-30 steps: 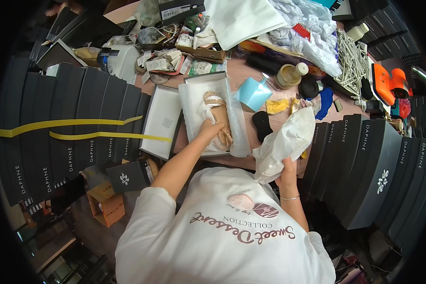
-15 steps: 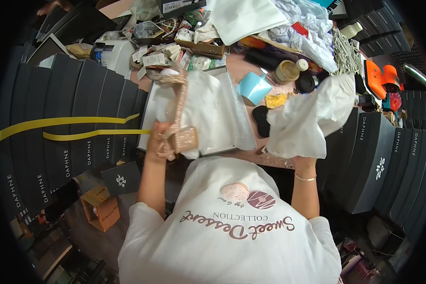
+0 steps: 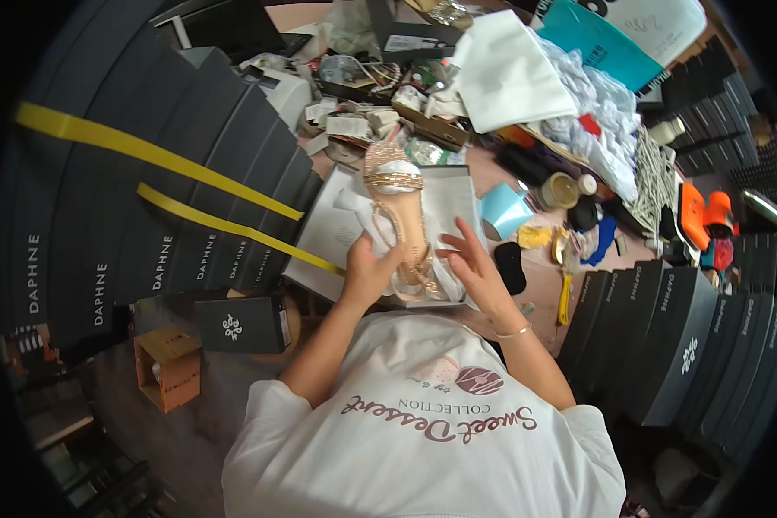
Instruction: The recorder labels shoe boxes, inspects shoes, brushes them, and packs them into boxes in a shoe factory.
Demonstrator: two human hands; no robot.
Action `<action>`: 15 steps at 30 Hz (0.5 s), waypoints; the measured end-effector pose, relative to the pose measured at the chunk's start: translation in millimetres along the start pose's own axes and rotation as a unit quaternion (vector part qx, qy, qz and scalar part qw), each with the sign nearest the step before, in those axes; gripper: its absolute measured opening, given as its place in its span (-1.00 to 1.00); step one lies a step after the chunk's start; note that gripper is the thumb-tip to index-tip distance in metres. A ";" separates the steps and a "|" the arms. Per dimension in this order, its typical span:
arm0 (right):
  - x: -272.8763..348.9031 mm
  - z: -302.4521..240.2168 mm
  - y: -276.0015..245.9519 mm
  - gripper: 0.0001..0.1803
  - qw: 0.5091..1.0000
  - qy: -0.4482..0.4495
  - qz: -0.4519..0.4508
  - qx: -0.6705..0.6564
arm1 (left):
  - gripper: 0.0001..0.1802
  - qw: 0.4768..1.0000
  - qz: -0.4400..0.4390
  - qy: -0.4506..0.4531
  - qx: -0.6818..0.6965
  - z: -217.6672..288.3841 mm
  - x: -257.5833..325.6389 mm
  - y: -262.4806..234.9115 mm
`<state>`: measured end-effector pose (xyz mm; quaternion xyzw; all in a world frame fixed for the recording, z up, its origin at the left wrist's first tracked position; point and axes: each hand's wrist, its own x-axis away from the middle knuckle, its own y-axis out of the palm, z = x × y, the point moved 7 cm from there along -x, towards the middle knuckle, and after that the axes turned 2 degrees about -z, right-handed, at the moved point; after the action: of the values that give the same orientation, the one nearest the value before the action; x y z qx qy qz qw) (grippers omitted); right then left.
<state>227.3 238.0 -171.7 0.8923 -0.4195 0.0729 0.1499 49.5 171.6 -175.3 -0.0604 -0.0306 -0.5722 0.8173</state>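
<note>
A rose-gold glittery sandal [image 3: 413, 226] lies lengthwise over an open shoe box [image 3: 315, 226], its tan insole facing up. My left hand [image 3: 371, 269] grips the sandal's left side near the end closest to me. To the right of the sandal, my right hand [image 3: 477, 266] is open, its fingers spread over the box; I cannot tell whether a fingertip touches the paper. White tissue paper [image 3: 451, 197] lines the box, and more white wrapping bunches along the sandal's left side. A white wad sits at the far end, beneath the glittery straps.
Stacked dark shoe boxes flank me at left [image 3: 190, 173] and right [image 3: 647, 337]. Yellow straps [image 3: 224, 224] stretch across the left stack. Beyond the box are a light-blue container [image 3: 504, 210], a jar [image 3: 559, 191], a white sheet [image 3: 509, 78] and crumpled plastic [image 3: 591, 104].
My right hand has come left to the box and no longer holds up the white tissue paper. My left hand has brought the sandal rightward over the box. The view has shifted.
</note>
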 end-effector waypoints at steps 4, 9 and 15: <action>5.2 17.5 -13.4 -0.28 0.997 0.064 0.025 -0.022 | -0.61 0.984 -0.155 -0.067 0.061 14.0 1.6 55.7; 46.1 31.3 -42.3 -0.42 0.994 0.085 0.057 -0.037 | -0.63 0.909 -0.096 -0.208 0.349 3.5 -26.4 20.4; 24.7 51.6 -31.8 -0.15 0.937 0.006 0.076 0.341 | -0.53 0.823 -0.085 -0.240 0.507 -18.5 -53.2 6.8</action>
<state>267.8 222.2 -220.7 0.8551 -0.4347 0.2283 -0.1667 37.2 220.9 -200.4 0.2298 -0.5167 -0.5108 0.6475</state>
